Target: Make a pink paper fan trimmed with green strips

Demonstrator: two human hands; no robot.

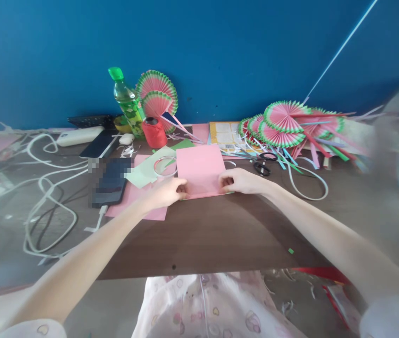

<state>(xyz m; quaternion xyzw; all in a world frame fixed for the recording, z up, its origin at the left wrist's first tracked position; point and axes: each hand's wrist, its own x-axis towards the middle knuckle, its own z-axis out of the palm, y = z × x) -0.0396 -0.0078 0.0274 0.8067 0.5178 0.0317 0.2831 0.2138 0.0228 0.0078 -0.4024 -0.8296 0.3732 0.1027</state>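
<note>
A pink sheet of paper [201,166] lies in front of me, with a narrow fold or strip along its near edge and a bit of green showing at the near right corner. My left hand [167,191] has its fingers closed on the near left corner. At the near right corner my right hand [238,181] pinches the same sheet. Beside the left hand are a pale green sheet [143,171], another pink sheet [150,212] and a ring that looks like a tape roll [165,167]. Black-handled scissors [263,168] rest beyond the right hand, partly among paper strips.
Left of the papers lie a phone [113,183] and looping white cables [49,188]. A green-capped bottle [127,103] and a red can-like object [154,133] stand at the back. Pink-and-green pleated paper fans [287,124] pile up at the back right by the blue wall [213,56].
</note>
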